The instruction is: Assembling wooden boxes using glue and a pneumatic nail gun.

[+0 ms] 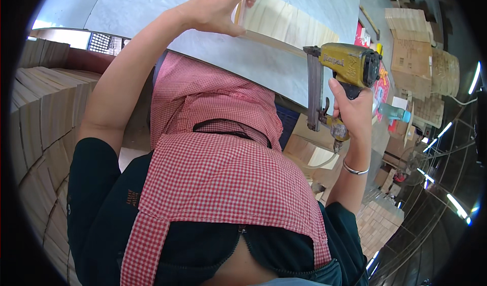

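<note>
My left hand (pixel 218 9) is at the left end of a pale, box-like wooden piece (pixel 289 19) lying on the table. Its thumb and fingers close across that end, the thumb low on the near side. A yellow and black nail gun (pixel 345 62) is in my right hand (pixel 355 111), which wraps round the handle with the thumb up along its side. The gun's long grey magazine (pixel 314 90) points toward my body, and its front end is close to the wooden piece's right end. Whether they touch, I cannot tell.
The grey-white table (pixel 208 50) ends just in front of my checked apron. Tall stacks of wooden boards (pixel 38 103) stand at my left. To the right are a plastic bottle (pixel 393 112), cardboard boxes (pixel 413 57) and a hammer (pixel 370 22). An air hose (pixel 324 162) hangs below the gun.
</note>
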Demonstrator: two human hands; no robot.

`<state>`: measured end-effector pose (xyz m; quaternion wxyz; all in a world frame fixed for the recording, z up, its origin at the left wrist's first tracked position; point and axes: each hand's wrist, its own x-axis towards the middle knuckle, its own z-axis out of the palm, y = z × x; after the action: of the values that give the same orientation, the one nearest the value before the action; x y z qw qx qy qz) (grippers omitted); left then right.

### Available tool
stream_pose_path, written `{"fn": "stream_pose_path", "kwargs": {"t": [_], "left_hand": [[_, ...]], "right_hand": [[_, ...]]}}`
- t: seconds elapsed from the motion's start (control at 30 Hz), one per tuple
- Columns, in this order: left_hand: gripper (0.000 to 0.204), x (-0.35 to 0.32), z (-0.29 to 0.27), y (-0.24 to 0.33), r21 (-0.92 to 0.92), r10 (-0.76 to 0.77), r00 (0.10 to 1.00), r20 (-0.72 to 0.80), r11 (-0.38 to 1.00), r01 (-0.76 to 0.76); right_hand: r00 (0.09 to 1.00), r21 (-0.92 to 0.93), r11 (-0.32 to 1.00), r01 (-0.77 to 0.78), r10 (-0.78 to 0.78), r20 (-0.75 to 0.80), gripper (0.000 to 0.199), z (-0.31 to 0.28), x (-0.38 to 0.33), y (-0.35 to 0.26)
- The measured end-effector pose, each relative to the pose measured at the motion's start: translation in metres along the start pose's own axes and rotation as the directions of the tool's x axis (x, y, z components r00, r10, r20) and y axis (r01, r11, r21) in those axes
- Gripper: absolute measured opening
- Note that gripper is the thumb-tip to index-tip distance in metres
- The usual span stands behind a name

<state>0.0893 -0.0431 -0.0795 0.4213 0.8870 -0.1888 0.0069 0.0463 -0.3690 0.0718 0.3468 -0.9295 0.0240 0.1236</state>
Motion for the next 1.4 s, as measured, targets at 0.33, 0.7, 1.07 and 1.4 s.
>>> {"fn": "stream_pose_path", "kwargs": {"t": [0.33,0.7,1.07,1.4], "left_hand": [[0.052,0.002,0.004,-0.001,0.030,-0.010,1.000,-0.017,1.000,0.011],[0.064,-0.014,0.014,-0.011,0.093,0.048,0.990,-0.131,0.995,-0.036],[0.092,0.017,0.039,0.025,0.119,-0.005,0.985,-0.172,0.993,0.026],[0.089,0.031,0.057,0.057,0.129,0.030,0.976,-0.214,0.992,-0.002]], "right_hand": [[0.999,-0.014,1.000,-0.026,0.026,0.021,0.028,0.000,0.004,0.001],[0.997,-0.168,0.985,0.037,-0.026,0.066,0.032,-0.005,0.009,-0.016],[0.971,-0.045,0.981,0.188,-0.179,0.161,0.038,-0.011,0.005,-0.025],[0.972,-0.066,0.988,0.141,-0.125,0.200,0.040,-0.035,0.000,-0.019]]}}
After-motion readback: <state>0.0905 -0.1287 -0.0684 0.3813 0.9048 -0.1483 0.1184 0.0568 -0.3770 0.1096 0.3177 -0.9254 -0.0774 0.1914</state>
